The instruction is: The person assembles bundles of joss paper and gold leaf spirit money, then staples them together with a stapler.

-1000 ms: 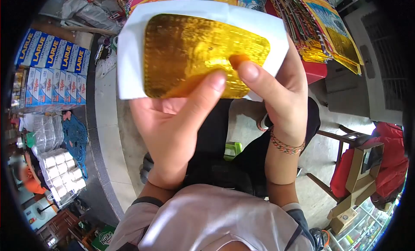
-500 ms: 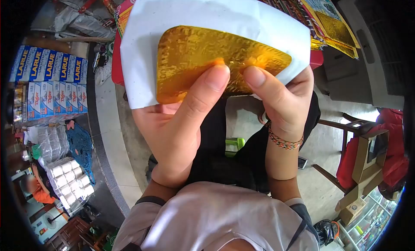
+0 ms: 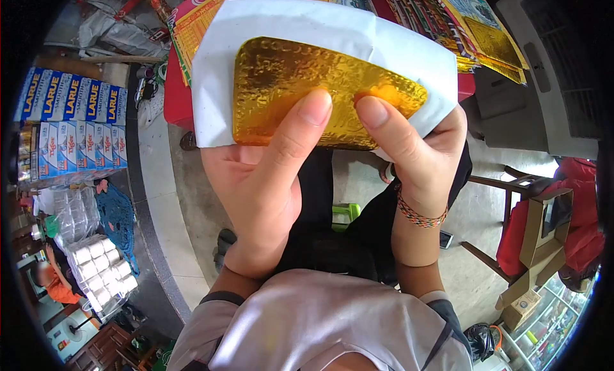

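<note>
Both hands hold a shiny gold embossed foil sheet (image 3: pixel 288 67) with rounded corners, in front of a larger folded white paper (image 3: pixel 307 18). My left hand (image 3: pixel 259 179) is closed on the left part, its thumb pressing the gold face and its fingers behind, mostly hidden. On the right part, my right hand (image 3: pixel 416 147) grips in the same way, thumb on the gold and fingers behind the white paper. A braided bracelet (image 3: pixel 422 211) circles the right wrist. The two thumb tips are a short gap apart.
Stacked printed papers with gold panels (image 3: pixel 489 35) lie behind on a red surface (image 3: pixel 179 99). Beer cartons (image 3: pixel 80 144) are piled at left. A wooden chair with a red cloth (image 3: pixel 515 237) and an open cardboard box (image 3: pixel 547 237) stands at right. A person in orange (image 3: pixel 61 288) is far left.
The white paper and gold sheet have tipped and dropped slightly, so more of the printed papers shows behind the top edge. Both hands keep their grip, with the thumbs barely shifted.
</note>
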A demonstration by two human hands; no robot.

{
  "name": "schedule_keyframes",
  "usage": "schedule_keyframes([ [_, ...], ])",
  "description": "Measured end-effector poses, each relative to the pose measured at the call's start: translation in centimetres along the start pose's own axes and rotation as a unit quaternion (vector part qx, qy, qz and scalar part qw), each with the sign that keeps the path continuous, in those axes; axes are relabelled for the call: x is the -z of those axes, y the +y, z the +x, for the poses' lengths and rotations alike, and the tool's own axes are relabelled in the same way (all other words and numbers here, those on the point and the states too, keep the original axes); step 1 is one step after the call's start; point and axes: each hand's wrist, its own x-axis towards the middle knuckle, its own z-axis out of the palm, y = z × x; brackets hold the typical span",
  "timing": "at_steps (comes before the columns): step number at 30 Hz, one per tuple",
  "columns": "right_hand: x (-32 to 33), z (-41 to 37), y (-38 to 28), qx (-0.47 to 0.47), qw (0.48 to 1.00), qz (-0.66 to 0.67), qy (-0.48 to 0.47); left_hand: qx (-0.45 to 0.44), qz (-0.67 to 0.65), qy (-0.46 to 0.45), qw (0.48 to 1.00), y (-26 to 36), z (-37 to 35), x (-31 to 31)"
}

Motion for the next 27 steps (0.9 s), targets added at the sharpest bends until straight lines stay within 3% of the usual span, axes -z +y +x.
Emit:
schedule_keyframes([
  [5,0.2,0.0,0.2,-0.01,1.0,0.005,-0.001,-0.018,0.011,0.013,1.0,-0.2,0.0,-0.4],
  [7,0.3,0.1,0.4,-0.013,1.0,0.015,-0.002,-0.071,-0.062,0.035,0.995,-0.3,0.0,-0.7],
  [11,0.5,0.1,0.5,0.02,0.999,0.034,-0.013,-0.072,-0.078,0.035,0.994,-0.1,-0.1,-0.7],
  [14,0.6,-0.1,0.3,0.018,1.0,0.023,-0.012,-0.024,0.032,0.001,0.999,0.0,-0.2,-0.5],
  [16,0.5,-0.2,0.4,0.012,1.0,0.017,-0.006,-0.063,-0.094,0.03,0.993,-0.4,0.0,-0.9],
  [19,0.5,-0.2,0.7,0.026,0.999,0.027,0.009,-0.05,-0.094,0.039,0.994,-0.3,-0.1,-1.0],
  [22,0.9,-0.1,0.8,0.042,0.996,0.061,-0.043,-0.083,-0.087,0.021,0.993,-0.6,0.1,-1.0],
  [25,0.7,0.1,0.8,-0.036,0.999,0.022,-0.03,-0.108,-0.063,0.021,0.992,-0.8,0.2,-1.0],
  [27,0.5,0.6,1.1,-0.029,0.998,0.045,-0.029,-0.137,-0.026,0.039,0.989,-1.2,0.5,-1.1],
])
